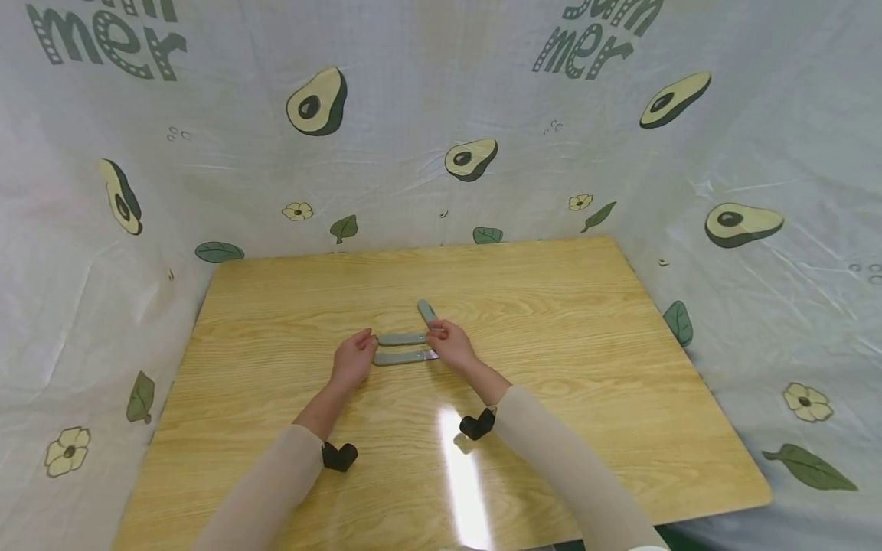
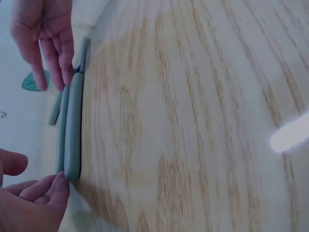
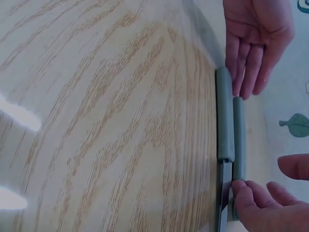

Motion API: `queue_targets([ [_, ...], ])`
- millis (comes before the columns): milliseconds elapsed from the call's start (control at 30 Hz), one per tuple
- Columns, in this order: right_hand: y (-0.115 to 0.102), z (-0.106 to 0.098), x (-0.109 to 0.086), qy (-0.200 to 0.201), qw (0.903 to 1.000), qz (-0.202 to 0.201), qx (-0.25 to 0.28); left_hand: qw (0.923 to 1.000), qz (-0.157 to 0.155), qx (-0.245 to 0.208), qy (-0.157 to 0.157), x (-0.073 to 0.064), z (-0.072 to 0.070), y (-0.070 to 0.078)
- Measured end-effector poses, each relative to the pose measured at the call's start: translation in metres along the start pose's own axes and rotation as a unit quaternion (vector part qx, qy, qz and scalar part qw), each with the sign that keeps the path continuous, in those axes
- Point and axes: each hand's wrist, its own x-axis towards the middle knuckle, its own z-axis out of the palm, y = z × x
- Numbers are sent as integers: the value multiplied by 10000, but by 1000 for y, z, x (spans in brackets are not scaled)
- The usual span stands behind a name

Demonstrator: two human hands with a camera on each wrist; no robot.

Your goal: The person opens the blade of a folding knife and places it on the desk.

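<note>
Two knives with grey-green handles lie side by side on the wooden table, pointing right. The front knife [image 1: 398,358] shows a short stretch of blade. Behind it is the second knife [image 1: 402,339], its right part hidden under my right hand [image 1: 451,344]. A third grey-green handle [image 1: 425,309] slants behind that hand. My left hand [image 1: 354,358] has its fingertips at the left end of the second knife's handle. In the right wrist view, the fingers of my right hand [image 3: 263,200] touch the second knife's side, thumb held apart. Both hands' fingers are fairly straight.
The wood-grain table [image 1: 551,329] extends around the knives, with a bright light reflection on its front part. A white sheet [image 1: 400,191] printed with avocados and leaves hangs behind and at both sides. A black wrist device [image 1: 340,457] sits by the left sleeve.
</note>
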Motion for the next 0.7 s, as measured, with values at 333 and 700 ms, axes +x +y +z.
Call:
queue_targets([
  [333,-3,6,1,204,9997,94,-32,9993,-115,-109,-348,3,6,-3],
  [700,-9,9,-4,355,9984,-23,445,9858,-135,-1502,746,1,8,0],
])
